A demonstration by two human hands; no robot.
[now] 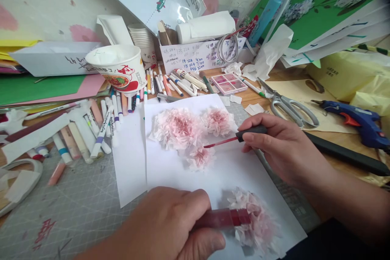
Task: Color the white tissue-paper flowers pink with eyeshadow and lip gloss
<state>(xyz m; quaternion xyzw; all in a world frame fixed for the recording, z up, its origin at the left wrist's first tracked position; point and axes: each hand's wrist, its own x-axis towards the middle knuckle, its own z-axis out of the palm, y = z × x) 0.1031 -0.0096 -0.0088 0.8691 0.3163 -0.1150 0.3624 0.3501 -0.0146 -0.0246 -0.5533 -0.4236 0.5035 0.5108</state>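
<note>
My right hand [282, 148] pinches a thin applicator wand [231, 139] with a black cap and a red stem; its tip touches a small pink paper flower [200, 157]. My left hand [173, 227] is closed around a dark red tube [224, 218] near the front edge. Two larger pink tissue flowers [178, 127] [218, 121] lie on a white sheet [179, 170]. Another pink flower [258, 221] lies just past the tube, at the sheet's near corner.
Markers and pens [94, 130] are heaped at the left and behind the sheet. A noodle cup [117, 67], scissors [289, 103], a blue glue gun [359, 120], a pink palette [228, 83] and a tape roll [18, 178] surround the grey cutting mat [76, 207].
</note>
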